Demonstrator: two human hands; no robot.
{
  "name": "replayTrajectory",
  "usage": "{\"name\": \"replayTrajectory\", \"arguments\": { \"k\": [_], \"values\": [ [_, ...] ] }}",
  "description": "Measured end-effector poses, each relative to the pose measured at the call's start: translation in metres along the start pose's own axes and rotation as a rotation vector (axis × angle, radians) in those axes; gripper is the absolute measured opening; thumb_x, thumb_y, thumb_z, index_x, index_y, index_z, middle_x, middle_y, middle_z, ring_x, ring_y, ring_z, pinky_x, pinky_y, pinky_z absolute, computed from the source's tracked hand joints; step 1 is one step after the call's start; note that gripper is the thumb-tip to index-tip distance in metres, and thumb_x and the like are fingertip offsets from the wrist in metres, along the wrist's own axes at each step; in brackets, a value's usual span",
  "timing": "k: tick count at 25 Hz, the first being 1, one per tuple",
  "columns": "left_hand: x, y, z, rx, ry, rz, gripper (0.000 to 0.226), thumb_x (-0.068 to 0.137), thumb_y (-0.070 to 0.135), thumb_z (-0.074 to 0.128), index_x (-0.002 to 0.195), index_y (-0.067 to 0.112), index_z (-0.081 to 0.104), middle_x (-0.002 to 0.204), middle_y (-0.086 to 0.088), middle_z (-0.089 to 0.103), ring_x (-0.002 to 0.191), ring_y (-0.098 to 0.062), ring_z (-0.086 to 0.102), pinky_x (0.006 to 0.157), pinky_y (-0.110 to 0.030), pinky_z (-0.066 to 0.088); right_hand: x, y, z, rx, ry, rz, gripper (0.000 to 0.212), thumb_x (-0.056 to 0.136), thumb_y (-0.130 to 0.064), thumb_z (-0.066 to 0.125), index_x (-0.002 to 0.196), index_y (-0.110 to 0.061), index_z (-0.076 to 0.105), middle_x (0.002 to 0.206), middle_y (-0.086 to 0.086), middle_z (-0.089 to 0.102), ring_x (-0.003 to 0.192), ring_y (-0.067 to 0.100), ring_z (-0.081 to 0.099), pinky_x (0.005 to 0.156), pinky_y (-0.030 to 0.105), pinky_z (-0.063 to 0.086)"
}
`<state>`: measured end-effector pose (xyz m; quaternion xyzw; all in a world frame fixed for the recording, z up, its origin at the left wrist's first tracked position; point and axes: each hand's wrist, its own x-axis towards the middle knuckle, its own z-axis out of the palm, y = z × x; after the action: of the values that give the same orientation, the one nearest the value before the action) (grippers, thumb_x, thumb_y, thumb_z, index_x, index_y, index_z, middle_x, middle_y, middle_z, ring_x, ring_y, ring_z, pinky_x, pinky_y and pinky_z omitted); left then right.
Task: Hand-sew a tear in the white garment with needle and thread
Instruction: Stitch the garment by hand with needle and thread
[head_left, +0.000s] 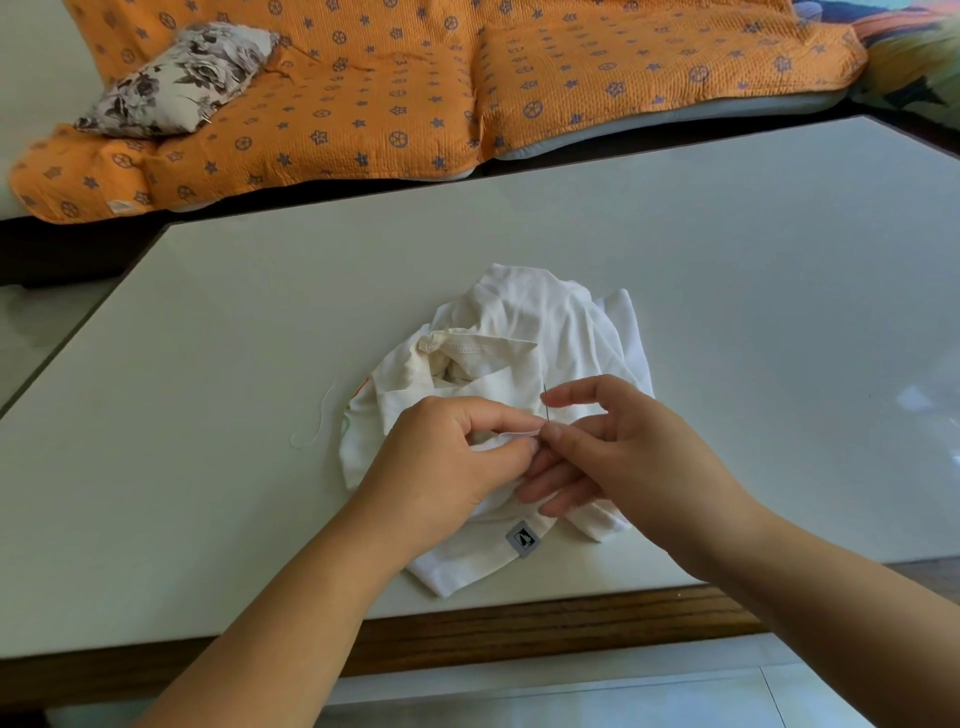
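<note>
Looking down from my head camera, the needle (546, 408) stands almost upright between my two hands. Its long axis runs from near me to away from me, and the free end points up and away, toward the far side of the table (249, 322). It is a thin, dark, straight sliver; I cannot make out the eye.

The white garment (524, 317) lies bunched in a rough mound on the middle of the table, just ahead of the near edge. It is soft cloth with many folds and a stitched hem curving across the top of the heap. A small grey square label (523, 539) with a dark mark sits on its near edge. A pale thread (323, 415) trails in a loose wavy line on the tabletop just to the left of the cloth. The tabletop is smooth, off-white and slightly glossy, with a wooden edge nearest me.

My left hand (449, 452) comes in from the lower left, knuckles up, fingers curled, pinching a narrow fold of the garment right beside the needle. My right hand (621, 447) reaches in from the lower right. Its thumb and forefinger are closed on the needle, and the other three fingers stretch loosely down onto the cloth.

Beyond the table lies an orange quilted blanket (415, 83) with a blue star and wheel print, and a flowered pillow (176, 78) rests on it
</note>
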<state>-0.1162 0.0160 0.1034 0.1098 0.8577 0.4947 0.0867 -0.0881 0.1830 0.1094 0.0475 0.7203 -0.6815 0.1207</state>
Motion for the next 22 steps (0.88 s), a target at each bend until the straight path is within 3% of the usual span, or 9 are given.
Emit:
{"name": "replayTrajectory", "arguments": {
  "k": [4, 9, 11, 13, 17, 22],
  "values": [
    [0.0, 0.001, 0.001, 0.013, -0.009, -0.004, 0.022, 0.086, 0.023, 0.072, 0.084, 0.045, 0.073, 0.09, 0.025, 0.073, 0.092, 0.012, 0.065, 0.081, -0.005, 0.045, 0.0, -0.002, 0.001, -0.065, 0.037, -0.011, 0.01, 0.101, -0.017, 0.053, 0.099, -0.011, 0.061, 0.073, 0.01, 0.074, 0.064, 0.026, 0.073, 0.054, 0.03, 0.059],
    [-0.001, 0.003, -0.001, -0.028, -0.067, -0.024, 0.02, 0.09, 0.022, 0.069, 0.087, 0.042, 0.072, 0.093, 0.03, 0.072, 0.095, 0.014, 0.063, 0.082, -0.001, 0.043, 0.016, -0.014, -0.021, -0.246, 0.274, -0.121, 0.01, 0.097, -0.021, 0.058, 0.09, -0.02, 0.064, 0.082, 0.0, 0.072, 0.053, 0.012, 0.066, 0.044, 0.022, 0.045],
    [-0.001, 0.003, -0.002, -0.069, -0.095, -0.044, 0.017, 0.09, 0.023, 0.068, 0.091, 0.039, 0.074, 0.095, 0.027, 0.073, 0.096, 0.013, 0.063, 0.083, -0.002, 0.044, 0.024, -0.021, -0.033, -0.072, 0.278, -0.099, 0.01, 0.099, -0.017, 0.056, 0.092, -0.014, 0.064, 0.09, 0.002, 0.074, 0.054, 0.013, 0.065, 0.045, 0.022, 0.046],
    [-0.001, 0.005, -0.003, -0.1, -0.127, -0.063, 0.016, 0.091, 0.022, 0.067, 0.093, 0.037, 0.074, 0.095, 0.025, 0.074, 0.097, 0.011, 0.065, 0.084, -0.005, 0.047, 0.027, -0.027, -0.04, 0.253, 0.19, -0.056, 0.009, 0.101, -0.01, 0.05, 0.098, -0.006, 0.058, 0.089, 0.011, 0.076, 0.056, 0.019, 0.067, 0.045, 0.023, 0.05],
    [-0.001, 0.006, -0.004, -0.122, -0.153, -0.094, 0.019, 0.092, 0.021, 0.066, 0.091, 0.038, 0.075, 0.096, 0.023, 0.074, 0.099, 0.009, 0.065, 0.089, -0.013, 0.049, 0.032, -0.032, -0.045, 0.526, 0.157, -0.1, 0.011, 0.103, -0.002, 0.042, 0.098, -0.003, 0.053, 0.08, 0.019, 0.072, 0.08, 0.036, 0.075, 0.068, 0.035, 0.063],
    [-0.002, 0.007, -0.005, -0.136, -0.191, -0.118, 0.02, 0.091, 0.02, 0.067, 0.088, 0.038, 0.075, 0.096, 0.023, 0.074, 0.098, 0.009, 0.065, 0.088, -0.013, 0.047, 0.04, -0.03, -0.052, 0.43, 0.289, -0.249, 0.011, 0.103, -0.007, 0.046, 0.096, -0.006, 0.054, 0.089, 0.018, 0.073, 0.094, 0.033, 0.073, 0.087, 0.041, 0.059]
  ]
}}
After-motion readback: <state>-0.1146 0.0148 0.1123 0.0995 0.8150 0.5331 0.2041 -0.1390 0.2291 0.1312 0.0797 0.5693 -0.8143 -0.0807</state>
